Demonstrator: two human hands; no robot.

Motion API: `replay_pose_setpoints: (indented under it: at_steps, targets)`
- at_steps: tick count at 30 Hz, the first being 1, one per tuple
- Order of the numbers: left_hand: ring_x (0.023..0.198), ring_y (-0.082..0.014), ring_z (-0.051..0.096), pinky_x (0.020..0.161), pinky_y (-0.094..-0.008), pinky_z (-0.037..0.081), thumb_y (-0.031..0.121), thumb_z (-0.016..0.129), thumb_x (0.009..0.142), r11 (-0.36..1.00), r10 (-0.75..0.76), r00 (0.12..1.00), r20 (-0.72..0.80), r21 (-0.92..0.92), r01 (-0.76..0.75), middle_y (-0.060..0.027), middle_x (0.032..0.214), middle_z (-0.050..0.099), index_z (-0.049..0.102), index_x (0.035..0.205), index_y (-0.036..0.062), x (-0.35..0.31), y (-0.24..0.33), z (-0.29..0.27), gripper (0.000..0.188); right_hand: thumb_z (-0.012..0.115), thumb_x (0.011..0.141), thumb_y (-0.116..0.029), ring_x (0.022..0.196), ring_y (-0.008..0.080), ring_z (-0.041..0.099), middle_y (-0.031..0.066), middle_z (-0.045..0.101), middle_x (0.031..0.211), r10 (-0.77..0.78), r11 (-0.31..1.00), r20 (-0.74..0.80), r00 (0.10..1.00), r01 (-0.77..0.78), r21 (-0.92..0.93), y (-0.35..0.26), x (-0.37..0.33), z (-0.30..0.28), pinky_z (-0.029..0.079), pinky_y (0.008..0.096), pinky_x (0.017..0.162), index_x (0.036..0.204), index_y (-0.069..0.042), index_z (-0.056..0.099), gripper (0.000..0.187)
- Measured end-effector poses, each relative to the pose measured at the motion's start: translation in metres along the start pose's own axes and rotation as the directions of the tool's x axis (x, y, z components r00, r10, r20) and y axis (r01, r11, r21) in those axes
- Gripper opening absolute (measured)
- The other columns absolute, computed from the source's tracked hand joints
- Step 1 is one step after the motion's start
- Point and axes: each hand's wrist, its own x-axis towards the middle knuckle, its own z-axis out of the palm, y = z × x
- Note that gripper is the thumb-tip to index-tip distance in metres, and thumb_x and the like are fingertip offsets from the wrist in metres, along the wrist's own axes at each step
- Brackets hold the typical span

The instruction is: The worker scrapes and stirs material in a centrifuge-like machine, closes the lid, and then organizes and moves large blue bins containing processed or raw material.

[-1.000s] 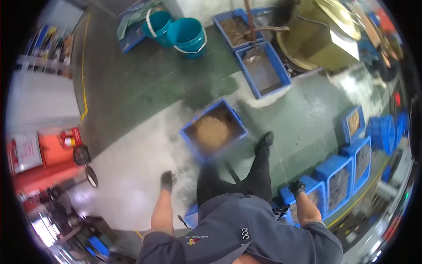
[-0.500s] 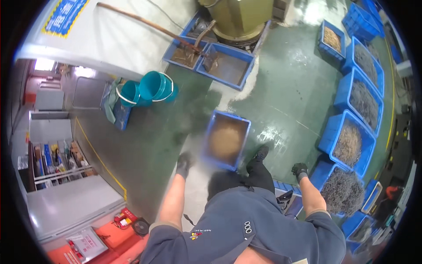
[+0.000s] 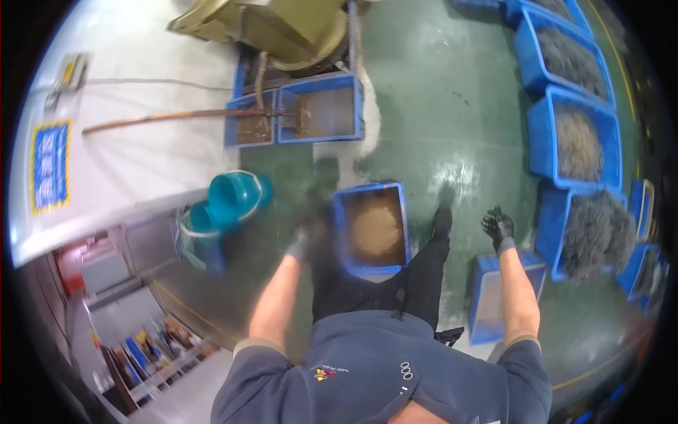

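My right hand (image 3: 498,226), in a dark glove, hangs over the floor to the right with its fingers apart and nothing in them. The nearest thing to it is a low blue bin (image 3: 486,265) beside my right forearm. My left hand (image 3: 302,239), also gloved, is smeared by motion next to my left leg, so its fingers cannot be made out. Between the hands, a blue tub (image 3: 340,230) holding a heap of tan, sand-like material (image 3: 376,232) stands on the floor right by my legs. Neither hand touches it.
Blue tubs of grey and tan material (image 3: 538,138) line the right side. At upper left, a long wooden-handled tool (image 3: 162,116) rests across two blue trays (image 3: 357,106) below an olive-green machine (image 3: 282,32). Teal buckets (image 3: 229,198) stand at left.
My view has swung round, and the tub on the floor now lies closer against my legs. My legs have shifted. The right hand's fingers, curled before, have spread.
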Motion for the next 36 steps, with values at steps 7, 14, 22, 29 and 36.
replay_pose_setpoints:
  at_steps: [7,14,22,29,36]
  targets:
    - [0.068,-0.0217,0.062,0.063,-0.0348,0.053,0.029,0.055,0.089,0.498,0.384,0.725,0.572,0.533,-0.684,-0.0089,0.088,0.064,0.057,0.108,0.0108,0.15,0.008,-0.136,0.027,0.054,0.088,-0.042,0.065,0.0221,0.061,0.0106,0.063,0.083,0.002,0.86,0.137,0.991,-0.072,0.506,0.194,-0.046,0.227,0.051,0.033,0.059,0.11,-0.006,0.055,0.042]
    - [0.091,-0.0353,0.062,0.08,-0.0435,0.049,0.036,0.064,0.079,-0.212,0.308,0.849,0.429,0.901,-0.379,-0.0178,0.099,0.064,0.055,0.116,0.0068,0.25,-0.031,-0.075,0.048,0.062,0.081,-0.05,0.065,0.0207,0.055,0.0036,0.052,0.073,0.781,0.524,-0.025,0.623,-0.634,0.569,0.468,-0.028,0.334,0.046,0.0416,0.079,0.109,-0.019,0.055,0.042]
    - [0.114,-0.0307,0.052,0.095,-0.0359,0.041,0.034,0.068,0.076,-0.063,0.017,0.923,0.385,0.922,-0.383,-0.0204,0.123,0.054,0.044,0.13,0.0034,0.362,-0.041,0.008,0.066,0.044,0.09,-0.052,0.131,0.0231,0.03,0.0005,0.031,0.144,0.471,0.466,0.013,0.882,-0.261,0.846,0.577,0.034,0.345,0.026,0.0462,0.107,0.142,-0.012,0.024,0.068]
    - [0.079,-0.0362,0.061,0.069,-0.0422,0.048,0.025,0.067,0.075,-0.312,0.083,0.868,0.489,0.84,-0.443,-0.0189,0.087,0.064,0.062,0.088,0.0046,0.394,-0.068,0.023,0.025,0.046,0.088,-0.057,0.126,0.0244,0.038,0.0052,0.038,0.14,0.474,0.339,-0.04,0.88,-0.14,0.93,0.593,0.052,0.337,0.031,0.0373,0.105,0.141,-0.011,0.027,0.073]
    - [0.071,-0.0292,0.061,0.067,-0.039,0.047,0.032,0.072,0.074,-0.259,0.205,0.859,0.47,0.872,-0.416,-0.0158,0.078,0.064,0.063,0.09,0.0045,0.43,-0.059,-0.005,0.033,0.051,0.089,-0.048,0.12,0.0203,0.043,0.0045,0.045,0.133,0.581,0.356,-0.05,0.812,-0.198,0.913,0.553,0.061,0.334,0.035,0.0347,0.1,0.137,-0.01,0.035,0.062]
